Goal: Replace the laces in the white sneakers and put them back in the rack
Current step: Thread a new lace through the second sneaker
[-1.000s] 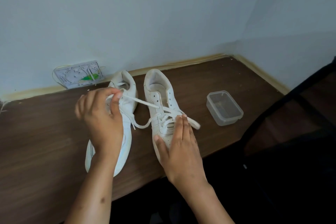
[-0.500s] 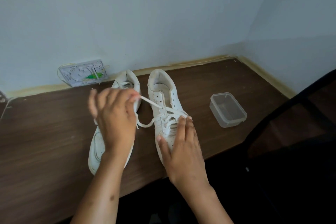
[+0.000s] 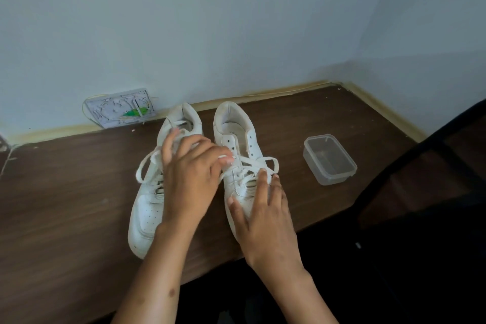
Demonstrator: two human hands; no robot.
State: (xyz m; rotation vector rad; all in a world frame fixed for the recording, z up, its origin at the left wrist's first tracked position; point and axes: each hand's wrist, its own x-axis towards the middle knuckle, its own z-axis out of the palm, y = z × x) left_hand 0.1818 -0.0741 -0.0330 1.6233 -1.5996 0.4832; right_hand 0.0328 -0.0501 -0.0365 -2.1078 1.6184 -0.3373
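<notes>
Head view: the right hand (image 3: 265, 214) lies flat with straight fingers on the toe of the right sneaker (image 3: 238, 150), fingertips touching its crossed lace (image 3: 259, 163). The left hand (image 3: 189, 176) hovers over the left sneaker (image 3: 146, 214), fingers curled, pinching the lace end by the right sneaker's eyelets; it hides that shoe's middle. Both sneakers stand side by side on the brown tabletop (image 3: 65, 205), heels toward the wall. A clear plastic container (image 3: 329, 159) sits right of them, a blurred white panel (image 3: 121, 112) leaning behind.
</notes>
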